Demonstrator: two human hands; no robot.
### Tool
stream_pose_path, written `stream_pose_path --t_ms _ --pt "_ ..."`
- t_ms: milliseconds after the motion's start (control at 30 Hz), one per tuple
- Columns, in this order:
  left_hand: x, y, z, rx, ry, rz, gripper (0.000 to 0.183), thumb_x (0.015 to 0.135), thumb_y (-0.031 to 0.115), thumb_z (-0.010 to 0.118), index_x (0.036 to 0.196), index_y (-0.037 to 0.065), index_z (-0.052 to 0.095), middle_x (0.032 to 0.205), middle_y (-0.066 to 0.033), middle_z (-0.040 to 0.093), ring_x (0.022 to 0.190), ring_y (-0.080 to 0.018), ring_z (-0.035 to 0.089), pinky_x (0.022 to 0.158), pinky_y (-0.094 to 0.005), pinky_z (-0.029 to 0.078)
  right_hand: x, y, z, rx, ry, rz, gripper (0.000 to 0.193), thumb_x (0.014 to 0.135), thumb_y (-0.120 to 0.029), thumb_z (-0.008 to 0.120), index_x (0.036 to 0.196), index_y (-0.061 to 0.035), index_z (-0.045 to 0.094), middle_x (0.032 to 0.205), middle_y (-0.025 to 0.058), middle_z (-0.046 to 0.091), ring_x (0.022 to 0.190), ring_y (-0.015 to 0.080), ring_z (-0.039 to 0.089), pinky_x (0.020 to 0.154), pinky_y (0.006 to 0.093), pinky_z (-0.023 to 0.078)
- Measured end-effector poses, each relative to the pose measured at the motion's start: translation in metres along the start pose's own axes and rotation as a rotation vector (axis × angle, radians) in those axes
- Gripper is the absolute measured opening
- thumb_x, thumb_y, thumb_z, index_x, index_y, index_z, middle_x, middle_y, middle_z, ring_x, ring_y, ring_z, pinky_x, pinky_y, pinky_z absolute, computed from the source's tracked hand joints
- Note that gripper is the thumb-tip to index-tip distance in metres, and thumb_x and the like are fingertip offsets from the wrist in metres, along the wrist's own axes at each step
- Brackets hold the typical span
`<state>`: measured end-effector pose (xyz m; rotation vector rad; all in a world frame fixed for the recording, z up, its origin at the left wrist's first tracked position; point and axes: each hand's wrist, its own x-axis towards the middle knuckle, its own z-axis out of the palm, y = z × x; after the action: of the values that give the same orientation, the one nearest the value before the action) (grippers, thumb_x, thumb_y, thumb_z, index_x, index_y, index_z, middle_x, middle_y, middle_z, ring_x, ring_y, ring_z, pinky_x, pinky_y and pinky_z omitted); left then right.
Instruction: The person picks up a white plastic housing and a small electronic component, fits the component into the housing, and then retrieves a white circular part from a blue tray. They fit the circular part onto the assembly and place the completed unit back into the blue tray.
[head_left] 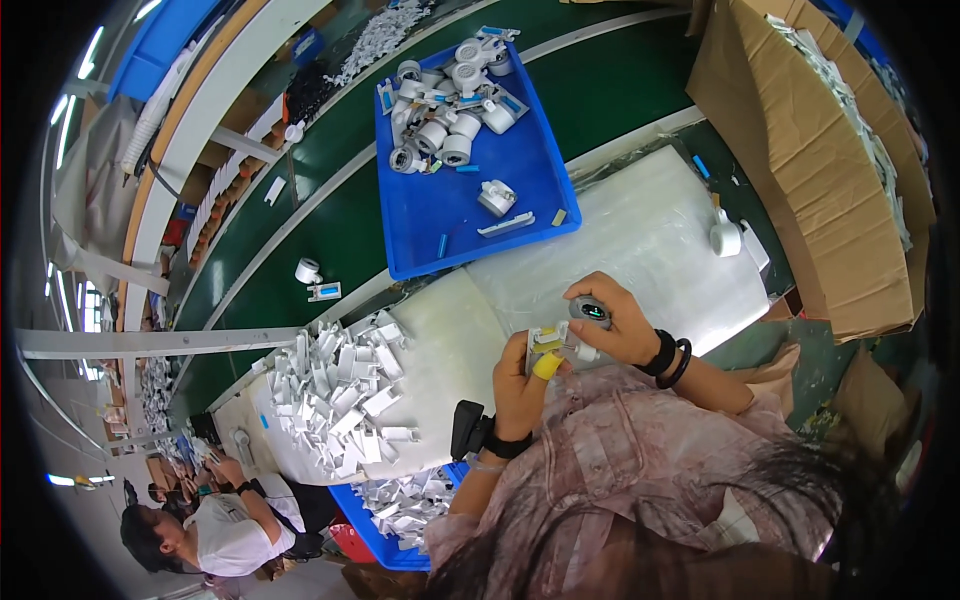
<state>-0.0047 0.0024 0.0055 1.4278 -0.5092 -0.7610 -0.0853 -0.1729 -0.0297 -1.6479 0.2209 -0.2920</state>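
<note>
My left hand (518, 392), with a yellow cover on one digit, is closed on a small white plastic part (546, 338) close to my body. Gripped in my right hand (626, 328) is a grey cordless screwdriver (592, 311) with a small lit dark display. Its thin shaft points at the white part; whether the tip touches cannot be told. A small white piece (586, 353) shows just below my right fingers. Both hands are above the front edge of the plastic-wrapped work surface (620, 235).
Ahead, a blue tray (470, 230) holds several white round assemblies. White plastic parts (345, 395) are heaped at left, above another blue bin (385, 540). A white round assembly (725, 236) and a large cardboard box (800, 170) stand at right. A co-worker (225, 530) is at lower left.
</note>
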Motion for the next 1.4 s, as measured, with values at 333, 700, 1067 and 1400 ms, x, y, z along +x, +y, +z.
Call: stream_pose_path --t_ms 333,700,1067,1400 --pt "-0.006 -0.014 -0.007 0.053 0.046 -0.069 0.022 0.091 0.003 0.059 0.111 -0.003 0.053 0.097 -0.0077 0.065 0.090 -0.0143 0.065 0.078 -0.0254 0.051 -0.006 -0.005 0.001 -0.460 0.229 -0.348 0.027 0.078 -0.016 0.069 0.100 -0.0045 0.060 0.097 0.0133 0.055 0.078 0.0288 0.060 0.067 0.0336 0.050" --pt "-0.001 -0.014 -0.004 0.048 0.026 -0.043 0.022 0.086 -0.002 0.064 0.107 -0.001 0.058 0.105 -0.0061 0.065 0.092 -0.0114 0.060 0.078 -0.0243 0.049 -0.009 -0.001 0.000 -0.426 0.209 -0.333 0.020 0.077 -0.011 0.070 0.094 -0.0037 0.063 0.096 0.0125 0.053 0.080 0.0250 0.059 0.070 0.0306 0.048" --pt "0.001 -0.014 -0.009 -0.006 -0.006 -0.089 0.022 0.088 0.000 0.063 0.109 -0.001 0.058 0.114 -0.0082 0.064 0.096 -0.0109 0.059 0.081 -0.0245 0.048 -0.009 0.003 0.003 -0.333 0.222 -0.344 0.019 0.077 -0.006 0.070 0.095 -0.0025 0.064 0.098 0.0126 0.054 0.083 0.0236 0.058 0.072 0.0310 0.048" --pt "0.007 -0.023 -0.017 -0.039 -0.018 -0.125 0.021 0.088 0.001 0.063 0.108 -0.001 0.058 0.113 -0.0094 0.065 0.095 -0.0121 0.061 0.082 -0.0258 0.049 -0.004 0.005 0.004 -0.315 0.216 -0.319 0.020 0.078 -0.006 0.069 0.096 -0.0022 0.064 0.099 0.0122 0.053 0.083 0.0232 0.058 0.073 0.0307 0.048"
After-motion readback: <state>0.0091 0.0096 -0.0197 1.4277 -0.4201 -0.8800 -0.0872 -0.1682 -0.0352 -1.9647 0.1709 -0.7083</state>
